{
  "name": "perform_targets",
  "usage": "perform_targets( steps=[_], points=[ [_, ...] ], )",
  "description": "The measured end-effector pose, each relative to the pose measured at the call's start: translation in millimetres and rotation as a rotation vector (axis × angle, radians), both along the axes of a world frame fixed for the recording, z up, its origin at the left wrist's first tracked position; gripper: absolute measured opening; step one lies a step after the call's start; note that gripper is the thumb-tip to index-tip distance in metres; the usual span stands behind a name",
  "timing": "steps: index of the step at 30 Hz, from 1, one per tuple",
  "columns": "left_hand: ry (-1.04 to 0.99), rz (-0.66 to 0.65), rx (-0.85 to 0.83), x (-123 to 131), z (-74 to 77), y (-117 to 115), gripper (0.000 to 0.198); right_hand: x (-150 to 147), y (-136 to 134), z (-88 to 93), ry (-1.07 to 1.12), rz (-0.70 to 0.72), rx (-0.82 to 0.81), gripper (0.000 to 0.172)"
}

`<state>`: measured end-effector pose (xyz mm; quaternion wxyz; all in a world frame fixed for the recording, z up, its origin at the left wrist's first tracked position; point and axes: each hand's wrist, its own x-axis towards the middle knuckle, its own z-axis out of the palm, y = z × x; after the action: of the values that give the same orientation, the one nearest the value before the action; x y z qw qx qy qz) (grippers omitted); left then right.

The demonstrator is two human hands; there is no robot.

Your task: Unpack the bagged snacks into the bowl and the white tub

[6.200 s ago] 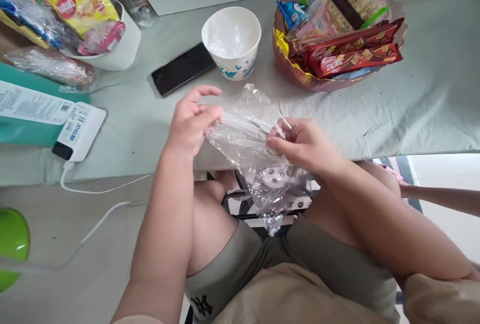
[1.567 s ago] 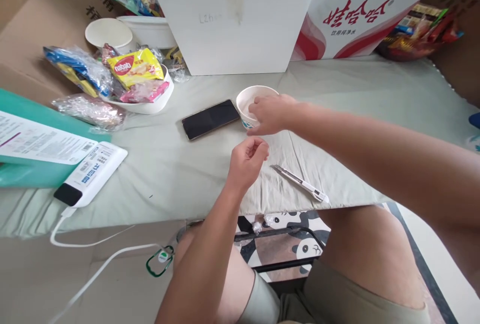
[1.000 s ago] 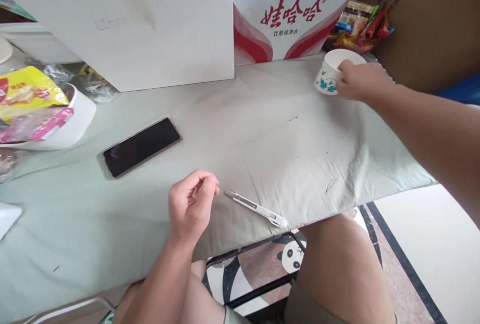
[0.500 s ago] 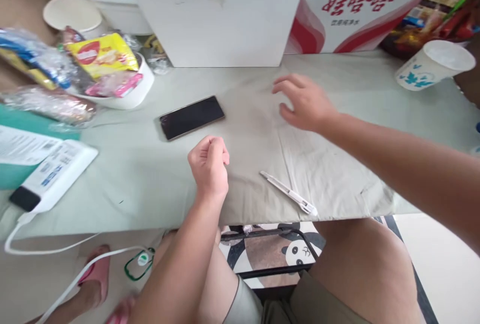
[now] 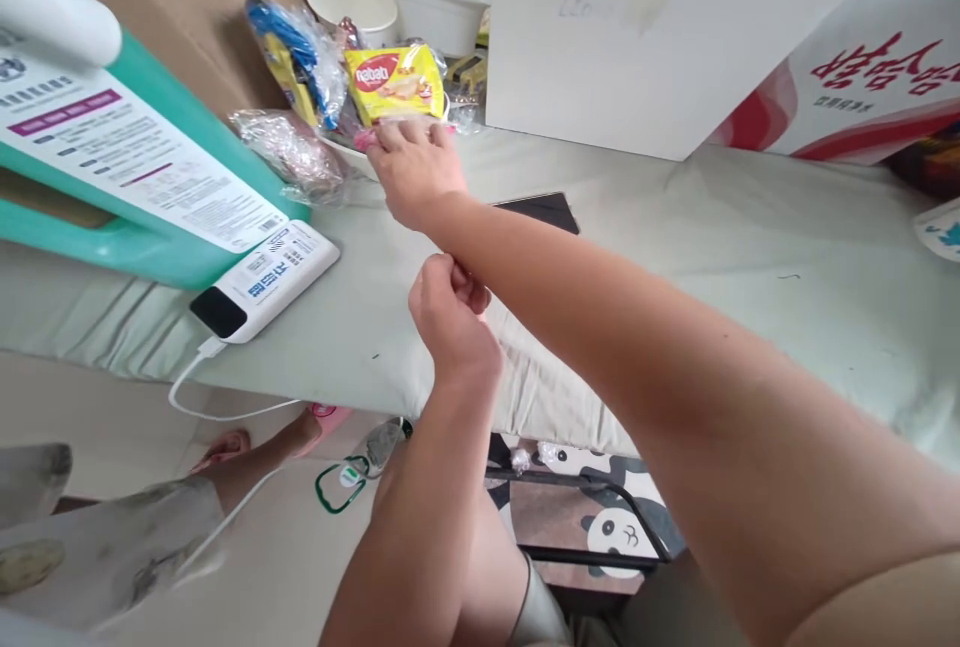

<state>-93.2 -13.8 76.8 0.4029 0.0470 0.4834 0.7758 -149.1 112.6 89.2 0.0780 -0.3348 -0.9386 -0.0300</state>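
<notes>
My right hand [image 5: 418, 167] reaches across to the white snack basket [image 5: 352, 157]. Its fingers are apart and lie over a pink packet [image 5: 365, 139] at the basket's front; the fingertips are partly hidden. Just behind them is a yellow snack packet [image 5: 397, 84]. My left hand [image 5: 452, 312] is closed in a loose fist near the table edge, below my right forearm, with nothing visible in it. A black phone [image 5: 544, 211] lies flat on the table, half covered by that forearm.
A white power bank [image 5: 266, 279] with a cable lies beside a large green jug [image 5: 172, 127] at left. Clear-wrapped snacks [image 5: 289, 152] and a paper tub [image 5: 352, 2] surround the basket. A white box [image 5: 600, 47] stands behind. Another person's leg [image 5: 262, 457] shows below the table.
My right hand has moved left from the table's middle to the snack basket. The view has turned left. The utility knife seen before is out of sight, and my left hand stays closed.
</notes>
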Motion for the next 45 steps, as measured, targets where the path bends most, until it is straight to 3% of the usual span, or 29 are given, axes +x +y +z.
perform_targets(
  steps=[4, 9, 17, 21, 25, 32, 35, 38, 42, 45],
  points=[
    [-0.044, -0.042, 0.008, -1.2, -0.9, 0.8, 0.036, -8.8, 9.3, -4.5, 0.024, -0.084, 0.017, 0.048],
    [0.014, -0.104, -0.027, 2.3, -1.8, -2.2, 0.037, 8.5, 19.2, 0.9, -0.068, -0.143, 0.007, 0.051],
    [0.105, -0.070, -0.009, 0.6, -3.8, -6.9, 0.037, 103.6, 19.4, 1.8, -0.179, -0.094, 0.032, 0.049],
    [0.116, -0.087, -0.003, -1.8, -6.7, -1.3, 0.024, 147.1, 16.4, 1.3, -0.165, -0.106, 0.007, 0.045],
    [0.132, -0.128, -0.045, -7.5, -14.0, 8.7, 0.021, 172.2, 15.6, 2.4, -0.187, -0.128, -0.008, 0.044],
    [0.150, -0.031, -0.060, -15.7, -28.8, 19.7, 0.017, 213.2, 17.3, 0.2, -0.186, -0.148, -0.002, 0.043],
    [0.200, -0.063, -0.061, -14.4, -30.9, 20.1, 0.019, 238.6, 17.6, -1.0, -0.168, -0.166, -0.007, 0.041],
    [0.343, -0.181, -0.118, -8.9, -34.3, 20.9, 0.017, 268.0, 16.1, -1.3, -0.168, -0.185, 0.002, 0.040],
    [0.770, -0.394, -0.189, 6.5, -41.7, 23.1, 0.025, 317.1, 9.0, -2.4, -0.156, -0.268, -0.004, 0.040],
    [0.986, -0.473, -0.204, 20.6, -43.7, 25.1, 0.028, 360.1, -4.0, -3.4, -0.108, -0.323, -0.007, 0.048]
  ],
)
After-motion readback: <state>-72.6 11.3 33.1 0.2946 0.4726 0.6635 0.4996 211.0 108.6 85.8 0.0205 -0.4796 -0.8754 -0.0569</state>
